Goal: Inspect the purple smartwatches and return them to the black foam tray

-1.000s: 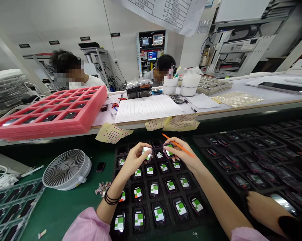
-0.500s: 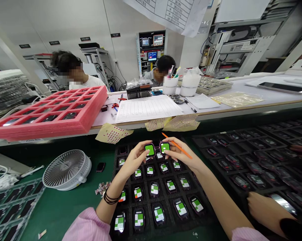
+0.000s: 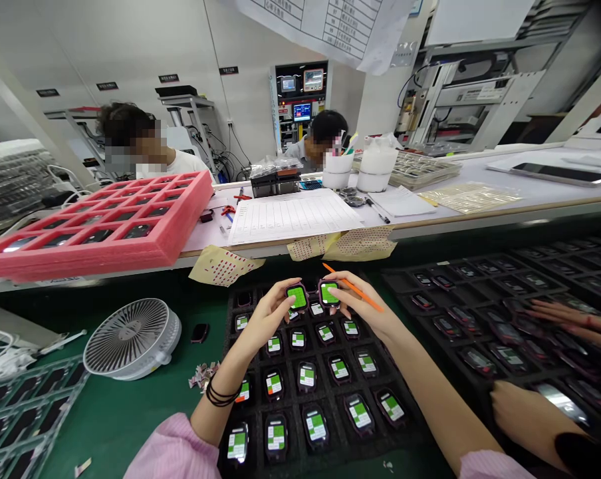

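Observation:
My left hand [image 3: 272, 311] is closed around a smartwatch [image 3: 297, 296] with a green screen, its thumb on the glass. Another smartwatch [image 3: 329, 291], its screen also mostly green, is gripped by my right hand [image 3: 360, 303], whose thumb lies on that display. An orange pen-like stick [image 3: 353, 287] is tucked across the fingers of my right hand. Both watches are held side by side above a black foam tray [image 3: 293, 366]. In the tray's pockets lie several watches with lit green-and-white screens; a few show a patch of orange.
A co-worker's hands [image 3: 527, 416] are over another black watch tray [image 3: 460, 346] on the right. Left stand a white fan [image 3: 133, 338], a lone watch [image 3: 199, 332] and small scraps [image 3: 204, 376]. A pink foam tray [image 3: 173, 233] and paper sheets [image 3: 290, 216] lie on the raised shelf.
My right thumb has shifted slightly up on its watch, and that screen shows more green. My left hand stays nearly still. The co-worker's far hand has come further into view over the right tray.

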`<state>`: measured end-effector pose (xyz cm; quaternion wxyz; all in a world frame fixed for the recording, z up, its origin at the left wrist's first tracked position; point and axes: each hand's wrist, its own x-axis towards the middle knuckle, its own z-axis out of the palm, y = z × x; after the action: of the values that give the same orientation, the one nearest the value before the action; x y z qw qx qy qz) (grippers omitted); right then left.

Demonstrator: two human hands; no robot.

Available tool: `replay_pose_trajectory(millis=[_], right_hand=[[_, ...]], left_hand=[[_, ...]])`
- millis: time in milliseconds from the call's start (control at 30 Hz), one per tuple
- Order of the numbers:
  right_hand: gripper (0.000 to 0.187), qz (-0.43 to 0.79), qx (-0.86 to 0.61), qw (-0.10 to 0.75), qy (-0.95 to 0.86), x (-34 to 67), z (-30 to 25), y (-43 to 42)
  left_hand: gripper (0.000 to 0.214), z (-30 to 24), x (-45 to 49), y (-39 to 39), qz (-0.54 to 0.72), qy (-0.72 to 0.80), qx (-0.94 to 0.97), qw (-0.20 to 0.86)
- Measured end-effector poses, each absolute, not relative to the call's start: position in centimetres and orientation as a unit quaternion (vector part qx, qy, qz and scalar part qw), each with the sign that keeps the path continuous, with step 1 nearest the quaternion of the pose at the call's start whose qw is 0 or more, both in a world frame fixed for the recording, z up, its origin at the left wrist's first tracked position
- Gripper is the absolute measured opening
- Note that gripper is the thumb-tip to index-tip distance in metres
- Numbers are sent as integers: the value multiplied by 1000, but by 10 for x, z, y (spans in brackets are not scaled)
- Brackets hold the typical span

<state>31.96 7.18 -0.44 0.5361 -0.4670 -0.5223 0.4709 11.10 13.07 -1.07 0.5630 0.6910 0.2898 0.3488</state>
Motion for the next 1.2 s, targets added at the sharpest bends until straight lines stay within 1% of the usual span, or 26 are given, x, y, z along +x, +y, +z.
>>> replay_pose_trajectory(millis=[267,400,567,667,800,867,933,1000,1100,1200], right_hand=[[29,451,-516,564,-462,319,-6,75],[31,473,-485,551,-488,320,-4,73],[41,499,-452,535,-511,320,-2,71],[39,496,-456,534,-510,319,-1,71],[33,488,-468,532,-510,319,-1,71],[32,488,-471,532,-507,318,-2,71],[31,491,-476,529,-502,315,-3,72],[31,496,-478,519,-506,312,-6,72],[30,492,-472,504,-530,305,-11,72],[30,453,-486,492,-563,297,-16,70]], left_hand=[[44,-13,112,130,355,295,695,552],[43,-12,111,130,351,300,696,549],[45,-14,111,131,355,301,692,552],[50,-11,111,129,357,300,685,560],[63,-6,111,126,358,305,682,560],[64,-5,111,124,363,304,689,549],[59,-4,111,122,367,300,710,521],[53,-4,112,120,364,292,754,463],[46,-6,113,117,344,248,842,333],[47,-12,115,118,323,222,893,220]])
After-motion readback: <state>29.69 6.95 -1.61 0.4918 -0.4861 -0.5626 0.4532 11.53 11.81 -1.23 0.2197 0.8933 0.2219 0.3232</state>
